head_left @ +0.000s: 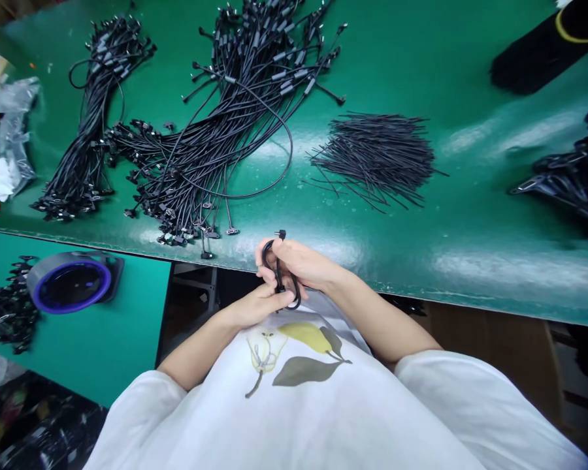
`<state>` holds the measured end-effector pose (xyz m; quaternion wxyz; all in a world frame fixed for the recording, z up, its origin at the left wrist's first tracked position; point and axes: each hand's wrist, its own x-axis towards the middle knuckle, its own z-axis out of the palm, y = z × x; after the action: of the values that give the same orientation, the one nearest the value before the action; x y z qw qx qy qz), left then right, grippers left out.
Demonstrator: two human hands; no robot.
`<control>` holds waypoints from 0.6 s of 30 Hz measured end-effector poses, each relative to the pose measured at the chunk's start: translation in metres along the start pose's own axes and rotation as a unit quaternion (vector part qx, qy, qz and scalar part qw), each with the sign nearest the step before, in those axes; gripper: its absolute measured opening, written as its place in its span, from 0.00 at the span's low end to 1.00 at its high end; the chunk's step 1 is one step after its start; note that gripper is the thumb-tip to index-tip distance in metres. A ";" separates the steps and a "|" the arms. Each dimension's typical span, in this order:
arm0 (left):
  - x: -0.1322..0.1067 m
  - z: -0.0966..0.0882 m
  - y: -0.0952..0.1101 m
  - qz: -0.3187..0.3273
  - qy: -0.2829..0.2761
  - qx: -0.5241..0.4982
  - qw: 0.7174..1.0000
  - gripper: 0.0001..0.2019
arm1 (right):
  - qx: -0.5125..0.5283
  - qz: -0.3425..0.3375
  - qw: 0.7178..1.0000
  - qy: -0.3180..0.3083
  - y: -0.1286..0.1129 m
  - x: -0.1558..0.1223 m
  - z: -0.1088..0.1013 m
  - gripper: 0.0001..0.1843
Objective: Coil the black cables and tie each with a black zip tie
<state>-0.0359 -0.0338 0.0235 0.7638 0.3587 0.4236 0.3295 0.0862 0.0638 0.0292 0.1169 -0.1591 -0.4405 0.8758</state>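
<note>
I've got a looped black cable (277, 281) clamped in my right hand (294, 263), its small connector (281, 234) poking up at frame centre, and my left hand (257, 307) has its fingers (285, 299) closed on the lower loop. Bundled black cables (235, 130) and loose short wires (372, 156) cover the green desk (494, 209) above.
</note>
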 end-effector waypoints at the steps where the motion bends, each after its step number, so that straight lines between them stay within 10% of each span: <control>1: 0.000 0.003 0.000 -0.006 0.000 -0.058 0.998 0.17 | 0.013 -0.015 1.000 0.004 -0.002 0.000 -0.001 0.33; 5: 0.002 0.012 0.000 -0.014 -0.005 -0.193 0.981 0.24 | 0.016 -0.046 0.999 -0.023 -0.006 -0.002 -0.005 0.39; 18: 0.005 0.011 0.001 -0.012 0.040 -0.095 0.995 0.24 | 0.167 -0.054 0.982 0.067 -0.013 0.006 0.004 0.21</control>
<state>-0.0247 -0.0324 0.0267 0.7808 0.2658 0.4249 0.3731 0.0796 0.0707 0.0402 0.2179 -0.1720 -0.2869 0.9169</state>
